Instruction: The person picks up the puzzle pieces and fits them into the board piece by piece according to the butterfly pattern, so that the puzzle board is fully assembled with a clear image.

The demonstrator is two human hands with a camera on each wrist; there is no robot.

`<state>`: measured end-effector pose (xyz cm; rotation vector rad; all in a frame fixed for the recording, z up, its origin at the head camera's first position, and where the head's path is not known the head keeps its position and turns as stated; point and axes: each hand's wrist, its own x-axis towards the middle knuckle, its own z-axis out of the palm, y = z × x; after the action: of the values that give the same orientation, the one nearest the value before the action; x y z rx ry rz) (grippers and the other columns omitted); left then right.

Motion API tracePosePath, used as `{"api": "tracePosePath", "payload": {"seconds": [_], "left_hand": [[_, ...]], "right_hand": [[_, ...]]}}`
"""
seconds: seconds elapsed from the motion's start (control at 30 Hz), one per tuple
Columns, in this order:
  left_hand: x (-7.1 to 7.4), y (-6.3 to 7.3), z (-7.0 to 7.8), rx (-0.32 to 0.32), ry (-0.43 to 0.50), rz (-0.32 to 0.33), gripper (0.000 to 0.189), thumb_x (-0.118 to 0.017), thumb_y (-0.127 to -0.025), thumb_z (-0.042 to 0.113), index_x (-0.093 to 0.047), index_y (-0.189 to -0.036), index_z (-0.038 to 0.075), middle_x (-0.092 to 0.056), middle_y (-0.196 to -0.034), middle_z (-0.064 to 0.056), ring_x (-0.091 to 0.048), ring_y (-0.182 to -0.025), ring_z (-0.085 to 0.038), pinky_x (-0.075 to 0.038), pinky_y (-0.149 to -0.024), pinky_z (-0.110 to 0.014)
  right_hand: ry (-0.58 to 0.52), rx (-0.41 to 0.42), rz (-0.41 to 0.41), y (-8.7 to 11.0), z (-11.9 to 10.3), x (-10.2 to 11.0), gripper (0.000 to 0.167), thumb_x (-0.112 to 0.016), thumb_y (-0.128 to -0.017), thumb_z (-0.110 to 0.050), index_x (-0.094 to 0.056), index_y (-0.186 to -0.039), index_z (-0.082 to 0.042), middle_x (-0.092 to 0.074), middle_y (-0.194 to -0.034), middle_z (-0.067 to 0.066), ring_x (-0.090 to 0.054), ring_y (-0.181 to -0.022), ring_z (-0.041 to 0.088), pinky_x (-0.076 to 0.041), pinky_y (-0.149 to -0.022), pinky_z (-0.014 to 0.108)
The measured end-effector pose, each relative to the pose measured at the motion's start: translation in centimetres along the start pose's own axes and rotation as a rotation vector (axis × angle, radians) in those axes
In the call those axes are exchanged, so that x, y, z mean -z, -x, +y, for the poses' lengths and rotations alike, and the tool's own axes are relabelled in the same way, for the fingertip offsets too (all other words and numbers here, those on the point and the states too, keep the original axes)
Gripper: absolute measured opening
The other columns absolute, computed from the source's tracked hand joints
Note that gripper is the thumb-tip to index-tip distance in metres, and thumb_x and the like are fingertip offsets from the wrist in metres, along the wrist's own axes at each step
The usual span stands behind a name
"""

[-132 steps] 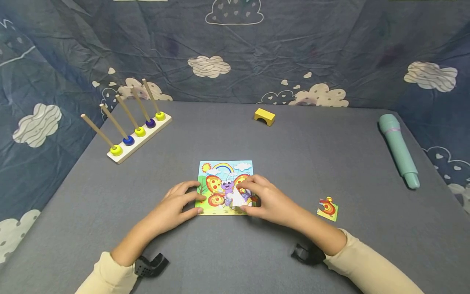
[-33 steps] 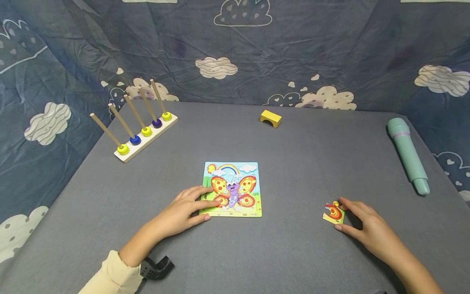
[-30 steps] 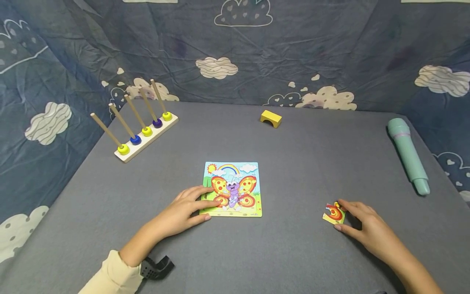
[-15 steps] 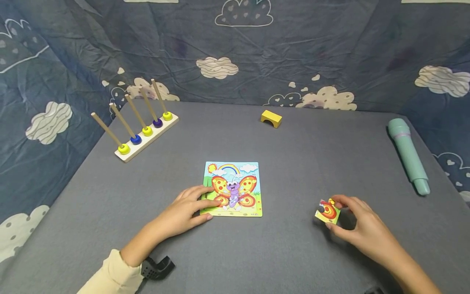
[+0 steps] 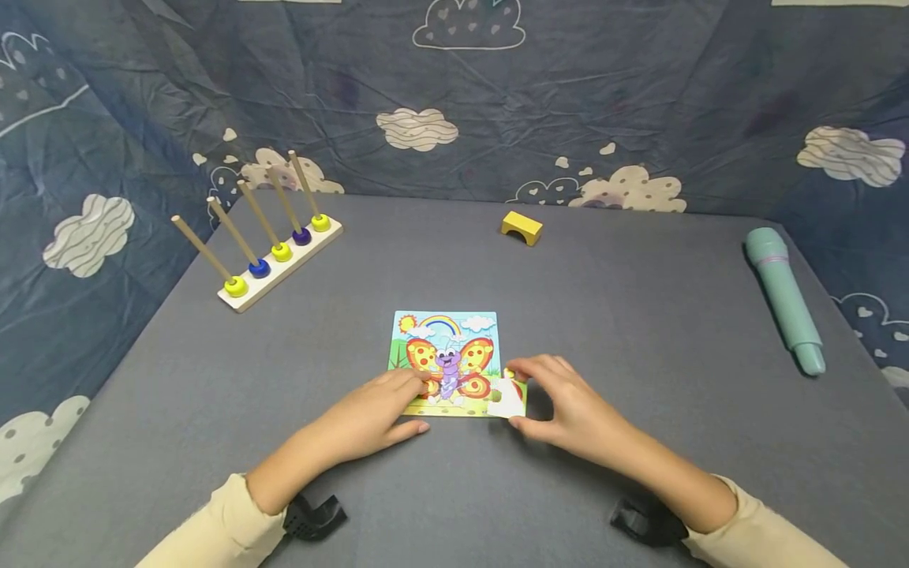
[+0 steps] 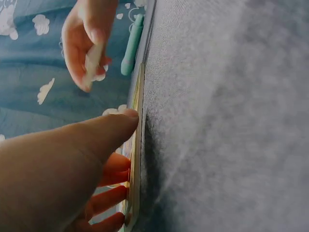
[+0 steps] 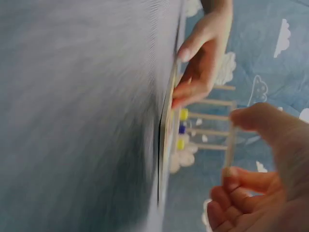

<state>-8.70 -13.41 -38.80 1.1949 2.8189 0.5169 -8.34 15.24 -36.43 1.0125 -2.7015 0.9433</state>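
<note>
A square butterfly puzzle [image 5: 465,339] lies flat on the grey table in the head view. My left hand [image 5: 372,410] rests on its lower left part, fingers over the picture and thumb along the near edge; the thumb [image 6: 113,128] touches that edge in the left wrist view. Between thumb and fingers my right hand [image 5: 575,402] pinches a jigsaw piece [image 5: 507,401], whose face looks white with glare. This piece is tilted and raised over the puzzle's lower right corner. Seen edge-on in the right wrist view, the piece [image 7: 231,147] stands apart from the board [image 7: 166,130].
At the back left stands a wooden peg rack [image 5: 280,268] with yellow and blue rings on its pegs. A yellow arch block [image 5: 521,227] sits at the back middle. Along the right side lies a teal toy microphone [image 5: 784,300]. Printed cloth [image 5: 454,87] hangs behind the table.
The right hand took hold of the piece on the right, lifted it and carried it left to the puzzle's right side. My left hand shifted slightly right, further onto the puzzle.
</note>
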Motion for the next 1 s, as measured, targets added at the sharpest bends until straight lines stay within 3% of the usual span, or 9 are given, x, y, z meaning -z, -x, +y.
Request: {"api": "tracePosePath", "payload": {"seconds": [0.17,0.33,0.6,0.73,1.0], "left_hand": [[0.0,-0.2,0.3,-0.036,-0.064,0.000,0.047,-0.059,-0.085,0.039,-0.050,-0.126,0.016,-0.049,-0.117,-0.002,-0.046,-0.107,-0.019,-0.038,-0.090,-0.036],[0.0,-0.5,0.8,-0.058,-0.111,-0.025,0.053,-0.059,-0.084,0.043,-0.045,-0.133,0.027,-0.046,-0.119,-0.007,-0.045,-0.104,-0.024,-0.039,-0.086,-0.039],[-0.1,-0.7,1.6,-0.112,-0.268,-0.029,0.052,-0.055,-0.083,0.050,-0.048,-0.131,0.032,-0.044,-0.116,-0.014,-0.045,-0.095,-0.028,-0.042,-0.080,-0.040],[-0.2,-0.5,1.8,-0.114,-0.294,-0.014,0.049,-0.057,-0.082,0.049,-0.051,-0.128,0.031,-0.046,-0.111,-0.012,-0.045,-0.089,-0.026,-0.043,-0.076,-0.038],[-0.2,-0.5,1.9,-0.106,-0.284,-0.008,0.046,-0.057,-0.083,0.048,-0.054,-0.125,0.029,-0.048,-0.107,-0.012,-0.045,-0.093,-0.027,-0.043,-0.078,-0.039]], "right_hand": [[0.014,-0.004,-0.084,-1.5,0.7,-2.0,0.057,-0.076,-0.068,-0.021,-0.055,-0.118,-0.002,-0.055,-0.108,0.003,-0.048,-0.102,0.019,-0.040,-0.086,0.038],[0.031,-0.009,-0.143,-2.6,1.3,-3.0,0.056,-0.074,-0.070,-0.023,-0.056,-0.118,-0.002,-0.056,-0.106,0.006,-0.048,-0.097,0.021,-0.039,-0.084,0.038],[-0.015,-0.074,-0.231,-3.2,1.2,-2.9,0.051,-0.075,-0.073,-0.022,-0.058,-0.120,-0.008,-0.054,-0.109,0.003,-0.044,-0.098,0.021,-0.038,-0.082,0.039],[-0.034,-0.085,-0.235,-3.3,1.1,-3.1,0.052,-0.075,-0.073,-0.023,-0.059,-0.120,-0.009,-0.052,-0.107,0.000,-0.044,-0.096,0.019,-0.036,-0.081,0.037],[0.124,-0.025,-0.286,-3.1,0.9,-2.8,0.059,-0.066,-0.078,-0.044,-0.054,-0.126,-0.013,-0.042,-0.104,-0.003,-0.038,-0.089,0.016,-0.029,-0.076,0.034]]}}
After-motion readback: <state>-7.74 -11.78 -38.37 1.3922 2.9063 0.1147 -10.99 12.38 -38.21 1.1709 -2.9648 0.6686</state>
